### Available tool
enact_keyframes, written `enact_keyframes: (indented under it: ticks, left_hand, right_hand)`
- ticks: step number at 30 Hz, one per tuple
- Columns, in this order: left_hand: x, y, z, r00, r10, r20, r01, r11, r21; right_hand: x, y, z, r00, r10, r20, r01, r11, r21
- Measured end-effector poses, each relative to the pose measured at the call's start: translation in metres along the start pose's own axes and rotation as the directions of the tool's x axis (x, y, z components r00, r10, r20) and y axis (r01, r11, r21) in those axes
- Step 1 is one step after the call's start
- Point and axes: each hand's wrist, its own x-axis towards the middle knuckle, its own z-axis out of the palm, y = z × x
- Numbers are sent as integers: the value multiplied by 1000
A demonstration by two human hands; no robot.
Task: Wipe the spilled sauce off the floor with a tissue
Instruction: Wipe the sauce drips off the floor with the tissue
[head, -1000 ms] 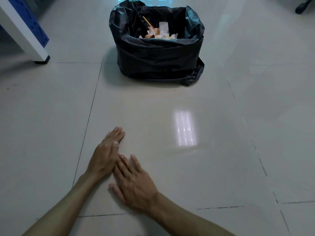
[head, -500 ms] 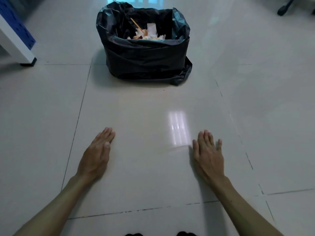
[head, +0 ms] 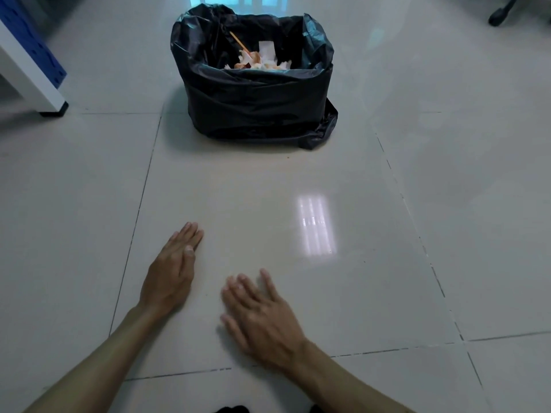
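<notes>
Swung back in toward the middle, that's what the right hand (head: pixel 262 315) has done: half a second ago it was flat on the tile out to the right, well apart from the other one, and now it sits just beside the left hand (head: pixel 171 274) again, a bit blurred, so probably mid-sweep. The left one has barely shifted.

Going left to right: a white table leg (head: pixel 35 84) with a blue panel stands at the far left. Then the left hand, open, palm down, fingers together and flat on the floor (head: pixel 372 293). Next the right hand, also open, fingers spread, palm down, low over the tile or touching it, can't quite tell. Neither hand holds anything. Behind them, in the middle, is a black bin bag (head: pixel 256 96) with crumpled tissues (head: pixel 262 62), orange-stained, lying inside. Top right corner shows a chair caster (head: pixel 498 14).

As for the sauce: I can't see any left on the tile, just a glossy light reflection. No tissue in either hand either. My guess is the wiping is basically done and the bare palms are feeling the tile for stickiness.
</notes>
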Motion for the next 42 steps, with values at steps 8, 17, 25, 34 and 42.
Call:
enact_keyframes:
  ticks: [8, 17, 25, 34, 42]
  left_hand:
    - [4, 5, -2, 995, -78, -67, 70, 991, -118]
    - [7, 4, 2, 994, -61, -87, 61, 998, 6]
    - [47, 18, 15, 1000, -22, -7, 23, 990, 140]
    - [81, 7, 13, 997, 65, 37, -71, 976, 204]
    - [81, 0, 16, 999, 29, 39, -36, 982, 185]
  right_hand:
    - [-58, 160, -46, 764, 640, -80, -645, 759, -88]
    - [-7, 35, 0, 939, 319, -130, -317, 948, 42]
    - [42, 53, -6, 992, 125, -18, -126, 991, -51]
    - [43, 192, -51, 604, 797, 27, -774, 594, -221]
    - [159, 78, -15, 961, 264, 79, -257, 962, -94]
